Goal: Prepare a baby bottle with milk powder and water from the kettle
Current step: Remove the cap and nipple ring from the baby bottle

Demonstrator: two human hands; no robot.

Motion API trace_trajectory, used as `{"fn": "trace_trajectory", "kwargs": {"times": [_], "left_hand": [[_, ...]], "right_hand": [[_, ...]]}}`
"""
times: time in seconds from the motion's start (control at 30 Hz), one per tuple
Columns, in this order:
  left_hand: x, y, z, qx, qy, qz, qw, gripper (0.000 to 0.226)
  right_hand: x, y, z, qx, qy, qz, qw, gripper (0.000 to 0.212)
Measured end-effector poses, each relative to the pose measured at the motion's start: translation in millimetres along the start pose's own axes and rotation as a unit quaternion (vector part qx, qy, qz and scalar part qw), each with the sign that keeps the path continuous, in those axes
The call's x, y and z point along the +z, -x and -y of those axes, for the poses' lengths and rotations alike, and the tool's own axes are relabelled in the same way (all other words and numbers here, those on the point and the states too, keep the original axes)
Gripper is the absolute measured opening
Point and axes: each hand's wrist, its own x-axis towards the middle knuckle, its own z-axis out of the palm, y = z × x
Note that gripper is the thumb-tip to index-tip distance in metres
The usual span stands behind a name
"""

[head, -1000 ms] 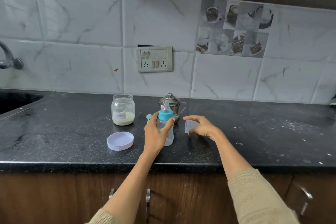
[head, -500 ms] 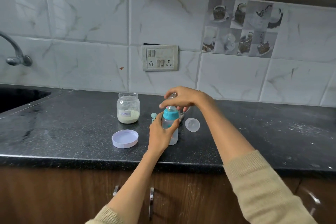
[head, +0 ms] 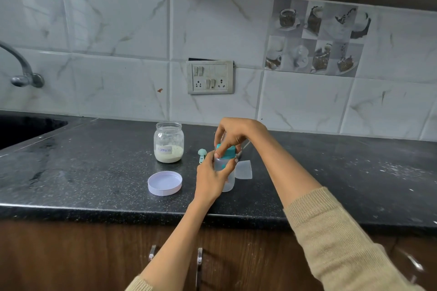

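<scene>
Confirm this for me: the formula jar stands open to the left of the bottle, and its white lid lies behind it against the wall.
Not quite. The head view shows the formula jar open and left of the bottle, but its white lid lies in front of it, nearer the counter's front edge, not against the wall.

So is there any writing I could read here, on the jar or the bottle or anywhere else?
"Formula": handwritten on the white label of the jar.
Bottle: a small reddish mark low on its side, too small to read.
Switch plate on the wall: no readable text.
Picture tile: images of cups only, no words.
Nothing else carries writing.
</scene>
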Motion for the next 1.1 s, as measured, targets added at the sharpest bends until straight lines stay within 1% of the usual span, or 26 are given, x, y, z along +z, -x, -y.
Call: {"fn": "trace_trajectory", "kwargs": {"times": [0.13,0.4,0.53,0.57,0.63,0.67,0.7,0.8,1.0,1.1], "left_hand": [[-1,1,-1,0.006,0.001,0.007,1.0,0.022],[-2,2,-3,0.009,0.02,0.023,0.999,0.021],[-2,1,-2,0.002,0.024,0.016,1.0,0.021],[-2,1,-2,-0.001,0.025,0.013,1.0,0.021],[-2,1,-2,-0.006,0.025,0.006,1.0,0.02],[-2,1,-2,-0.006,0.024,0.003,1.0,0.02],[-2,1,-2,-0.005,0.023,0.004,1.0,0.02],[-3,-1,-2,0.0,0.032,0.017,0.999,0.018],[-3,-2,-2,-0.001,0.034,0.032,0.999,0.02],[-5,-4,-3,-0.003,0.03,0.036,0.999,0.02]], "right_hand": [[-4,-3,3,-0.007,0.01,0.026,1.0,0.033],[-11,0,-2,-0.024,-0.015,0.063,0.998,0.041],[-13,2,-4,-0.021,-0.031,0.072,0.997,0.042],[-11,2,-5,-0.009,-0.024,0.069,0.997,0.045],[-5,-1,-8,0.027,0.013,0.056,0.998,0.059],[-1,-2,-10,0.037,0.025,0.045,0.998,0.066],[3,-4,-12,0.037,0.026,0.032,0.998,0.069],[4,-6,-16,0.012,0.011,0.01,1.0,0.06],[-2,-7,-20,-0.015,-0.017,0.048,0.999,0.052],[-3,-6,-25,-0.032,-0.018,0.048,0.998,0.046]]}}
